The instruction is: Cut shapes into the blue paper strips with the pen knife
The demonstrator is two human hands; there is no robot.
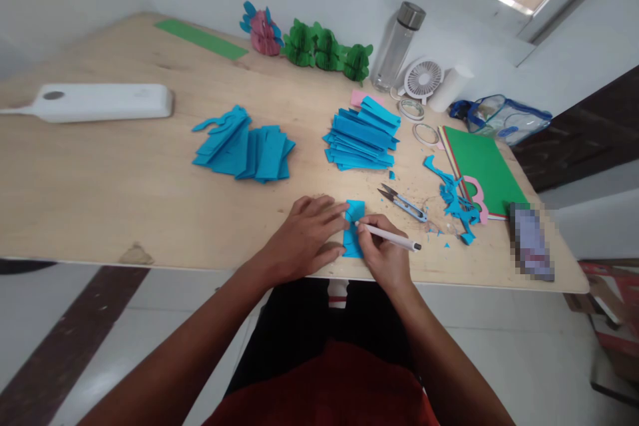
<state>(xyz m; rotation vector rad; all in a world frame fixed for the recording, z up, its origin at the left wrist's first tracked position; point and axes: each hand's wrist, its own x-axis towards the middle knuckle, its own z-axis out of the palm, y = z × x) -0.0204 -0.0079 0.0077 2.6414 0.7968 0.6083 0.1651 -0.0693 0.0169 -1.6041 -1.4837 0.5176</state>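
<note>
A small blue paper strip (355, 247) lies near the front edge of the table, with a dark curved line drawn on its upper part. My left hand (309, 233) lies flat with fingers spread, the fingertips pressing on the strip's left edge. In my right hand (387, 253) is a white pen (392, 236), its tip on the paper and its dark end pointing right. Beyond my right hand lie blue thread snips (407, 205) with dark blades. Two groups of folded blue paper, a left pile (259, 153) and a right stack (362, 136), are farther back.
Blue paper scraps (454, 196) and a pink cutout (476, 198) lie at right, beside green sheets (482, 160) and a phone (532, 243). Behind stand green paper figures (327, 50), a bottle (399, 46), a small fan (423, 78) and tape rolls (411, 109). A white device (107, 102) lies left.
</note>
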